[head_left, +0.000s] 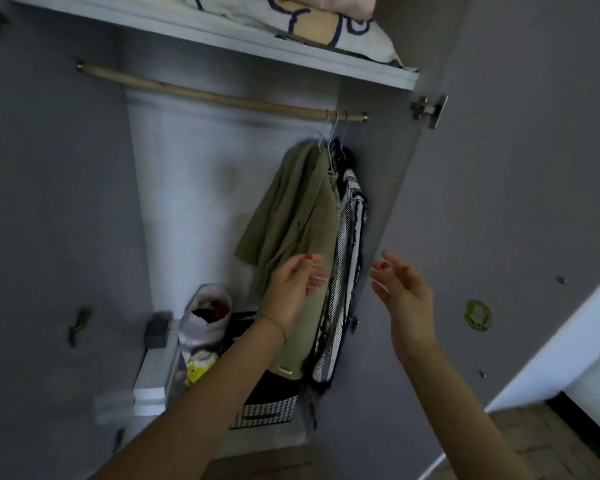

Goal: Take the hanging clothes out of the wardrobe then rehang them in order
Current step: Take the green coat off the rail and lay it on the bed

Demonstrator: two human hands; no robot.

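A wooden rail (201,95) crosses the open wardrobe under a shelf. At its right end hang an olive green garment (291,216) and, behind it, black-and-white striped clothes (350,237) on thin hangers (333,133). The rest of the rail is bare. My left hand (295,289) is raised in front of the lower part of the olive garment, fingers apart, holding nothing. My right hand (402,289) is lifted to the right of the striped clothes, in front of the wardrobe's side panel, fingers spread and empty.
Folded bedding and a pillow (326,26) lie on the top shelf (222,36). On the wardrobe floor stand a white bag (205,323) with items inside, a checked box (267,410) and a white block (153,375). The open door (499,202) is at right.
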